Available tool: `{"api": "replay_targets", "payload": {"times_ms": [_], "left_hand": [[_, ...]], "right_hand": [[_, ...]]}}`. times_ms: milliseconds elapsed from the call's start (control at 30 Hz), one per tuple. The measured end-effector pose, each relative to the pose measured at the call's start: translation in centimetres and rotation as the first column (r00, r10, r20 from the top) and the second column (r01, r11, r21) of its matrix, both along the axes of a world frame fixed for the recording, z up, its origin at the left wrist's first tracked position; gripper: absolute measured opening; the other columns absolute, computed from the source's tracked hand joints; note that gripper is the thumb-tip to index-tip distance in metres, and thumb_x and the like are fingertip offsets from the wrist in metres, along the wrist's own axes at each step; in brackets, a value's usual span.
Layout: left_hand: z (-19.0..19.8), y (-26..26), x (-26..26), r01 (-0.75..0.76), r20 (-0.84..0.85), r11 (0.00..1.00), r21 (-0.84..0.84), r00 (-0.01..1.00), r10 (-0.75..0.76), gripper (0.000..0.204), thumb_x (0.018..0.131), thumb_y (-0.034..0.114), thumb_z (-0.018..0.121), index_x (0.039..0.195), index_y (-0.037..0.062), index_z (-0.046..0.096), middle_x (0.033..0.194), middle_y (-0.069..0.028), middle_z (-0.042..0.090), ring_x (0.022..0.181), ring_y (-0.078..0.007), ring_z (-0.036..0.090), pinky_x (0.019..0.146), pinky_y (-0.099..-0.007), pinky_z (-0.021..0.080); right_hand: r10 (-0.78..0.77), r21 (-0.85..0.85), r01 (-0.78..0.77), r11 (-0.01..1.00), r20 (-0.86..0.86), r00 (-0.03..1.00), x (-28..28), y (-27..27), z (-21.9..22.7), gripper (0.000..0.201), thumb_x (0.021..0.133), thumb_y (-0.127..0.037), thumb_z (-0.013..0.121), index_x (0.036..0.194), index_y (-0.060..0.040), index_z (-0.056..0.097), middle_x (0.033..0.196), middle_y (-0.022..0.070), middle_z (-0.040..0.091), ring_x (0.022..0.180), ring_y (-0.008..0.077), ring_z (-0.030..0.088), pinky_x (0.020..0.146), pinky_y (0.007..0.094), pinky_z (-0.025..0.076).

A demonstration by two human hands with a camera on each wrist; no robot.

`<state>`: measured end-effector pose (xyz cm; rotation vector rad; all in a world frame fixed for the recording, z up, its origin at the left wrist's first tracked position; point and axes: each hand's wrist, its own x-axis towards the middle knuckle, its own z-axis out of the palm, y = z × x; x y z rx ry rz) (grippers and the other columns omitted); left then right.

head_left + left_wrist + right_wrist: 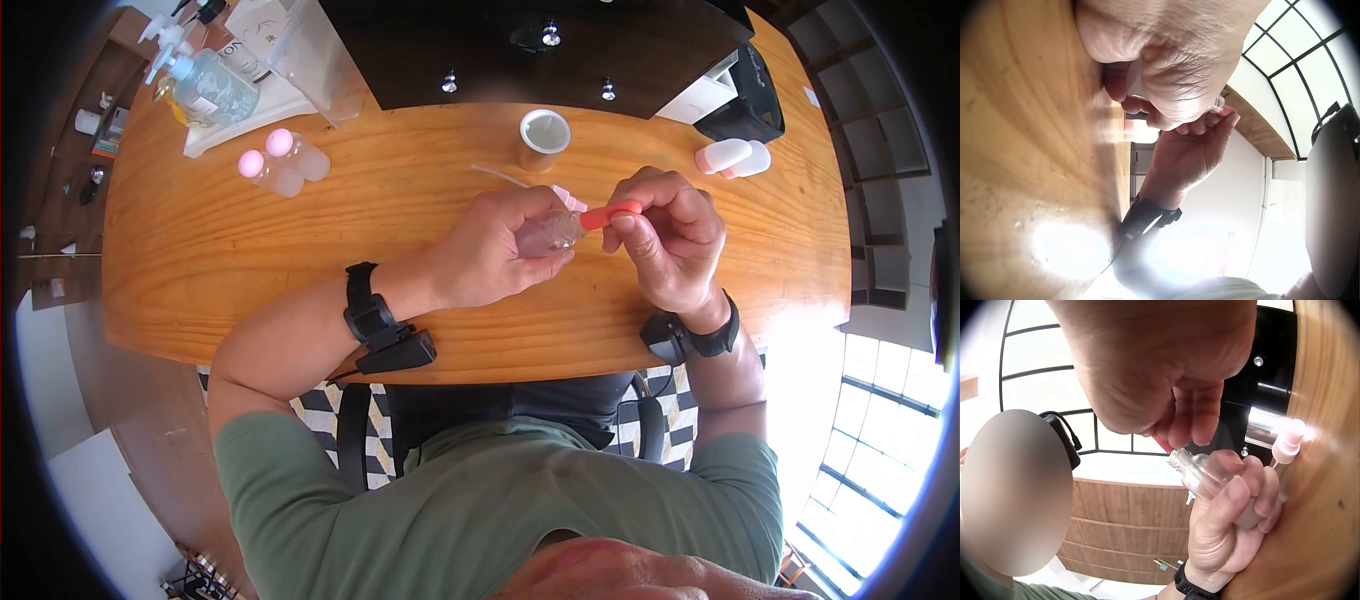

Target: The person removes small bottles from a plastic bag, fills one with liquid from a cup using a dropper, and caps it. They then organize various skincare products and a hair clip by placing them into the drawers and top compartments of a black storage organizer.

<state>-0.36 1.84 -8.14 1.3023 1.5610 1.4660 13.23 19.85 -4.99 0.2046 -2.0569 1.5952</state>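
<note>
Right, over the wooden table (220, 265) I see left hand (490, 250) and right hand (675, 240) both gripping. Left holds the clear bottle (543, 236), mouth toward the right; right pinches a red piece (606, 215) at that mouth.

1 clear bottle (545, 237) | uncapped, tilted | 1 slim red piece (603, 216) | at bottle's mouth

wooden table (230, 245) | pink pump top (569, 199) | cup (543, 157) | two pink-capped bottles (311, 161) | two pale bottles (727, 154) | white tray (236, 127)
</note>
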Motion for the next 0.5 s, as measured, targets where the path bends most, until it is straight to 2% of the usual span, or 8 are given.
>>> {"api": "replay_targets", "payload": {"times_ms": [133,267,333,367,433,467,500], "left_hand": [[-0.39,0.09,0.0,0.01,0.007,1.0,0.025,1.0,-0.01,0.027,0.09,0.007,0.078,0.114,0.0074,0.067,0.097,0.0003,0.068,0.087,-0.0075,0.061,0.078,-0.0267,0.051],[-0.44,0.17,0.09,0.006,0.0,0.999,0.044,1.0,-0.006,0.026,0.09,0.007,0.078,0.114,0.0075,0.067,0.098,0.0004,0.068,0.089,-0.0076,0.062,0.08,-0.0267,0.052],[-0.1,0.17,0.18,-0.008,0.017,0.999,0.041,1.0,0.007,0.026,0.09,0.007,0.078,0.113,0.0074,0.066,0.099,0.0008,0.068,0.088,-0.0072,0.06,0.079,-0.0268,0.051],[0.01,0.14,0.16,-0.008,0.017,0.999,0.041,1.0,0.007,0.026,0.09,0.007,0.078,0.113,0.0074,0.066,0.099,0.0008,0.068,0.088,-0.0072,0.06,0.079,-0.0268,0.051],[0.19,0.06,0.05,0.002,0.021,1.0,-0.002,1.0,-0.002,0.026,0.09,0.006,0.078,0.114,0.0068,0.066,0.095,0.0024,0.065,0.084,-0.0066,0.057,0.077,-0.0265,0.05],[0.19,0.06,0.01,0.003,0.02,1.0,-0.002,1.0,-0.003,0.026,0.09,0.006,0.078,0.114,0.0068,0.066,0.095,0.0024,0.065,0.084,-0.0066,0.057,0.077,-0.0265,0.05],[0.16,0.06,-0.03,0.008,0.003,1.0,0.0,1.0,-0.008,0.028,0.091,0.006,0.077,0.117,0.0053,0.065,0.097,-0.0023,0.067,0.087,-0.0114,0.062,0.081,-0.029,0.052]], "right_hand": [[0.003,0.093,-0.001,0.996,-0.013,1.0,-0.05,0.22,-0.02,0.012,0.099,-0.007,0.071,0.098,0.0035,0.064,0.088,0.0091,0.072,0.069,0.0101,0.067,0.061,0.0214,0.053],[0.02,0.102,-0.015,0.995,-0.041,0.999,-0.14,0.34,-0.13,0.011,0.099,-0.006,0.07,0.098,0.0031,0.064,0.09,0.0102,0.073,0.069,0.0102,0.068,0.061,0.0215,0.054],[0.042,-0.007,-0.043,0.999,-0.048,0.998,-0.03,0.23,-0.09,0.01,0.099,-0.003,0.07,0.102,0.0032,0.064,0.094,0.0117,0.075,0.069,0.0099,0.067,0.063,0.0218,0.054],[0.042,-0.006,-0.042,0.999,-0.049,0.998,0.08,0.11,0.08,0.01,0.099,-0.003,0.07,0.102,0.0032,0.064,0.094,0.0117,0.075,0.069,0.0099,0.067,0.063,0.0218,0.054],[0.012,-0.15,-0.011,0.989,0.002,1.0,0.29,-0.11,0.54,0.012,0.1,-0.003,0.067,0.109,0.0035,0.063,0.096,0.0136,0.076,0.068,0.0096,0.066,0.065,0.0224,0.055],[0.011,-0.15,-0.011,0.989,0.001,1.0,0.26,0.01,0.51,0.012,0.1,-0.003,0.067,0.109,0.0035,0.063,0.096,0.0136,0.076,0.068,0.0096,0.066,0.065,0.0224,0.055],[0.024,-0.227,-0.027,0.973,-0.014,1.0,0.21,0.3,0.42,0.013,0.102,-0.006,0.064,0.112,0.0036,0.063,0.096,0.0146,0.076,0.067,0.0104,0.065,0.065,0.0234,0.055]]}}
